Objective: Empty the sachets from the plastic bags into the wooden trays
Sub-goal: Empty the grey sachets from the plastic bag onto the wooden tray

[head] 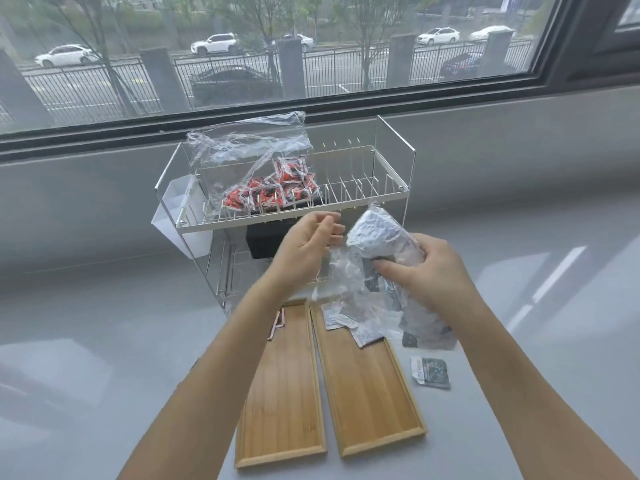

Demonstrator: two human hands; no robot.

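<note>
Two wooden trays lie side by side on the grey table: the left tray (284, 403) and the right tray (367, 393). My right hand (426, 268) grips a clear plastic bag of grey-white sachets (377, 233), tipped above the right tray's far end. A few grey sachets (349, 323) lie at that end. My left hand (308, 247) hovers beside the bag with loosely curled fingers, holding nothing that I can see. A red-edged sachet (277, 322) shows at the left tray's far end, partly hidden by my forearm. A second bag with red sachets (270, 192) rests on the rack.
A clear acrylic rack with a white wire shelf (353, 199) stands behind the trays, with a black box (266, 240) under the shelf. One grey sachet (431, 372) lies on the table right of the right tray. A window ledge runs behind.
</note>
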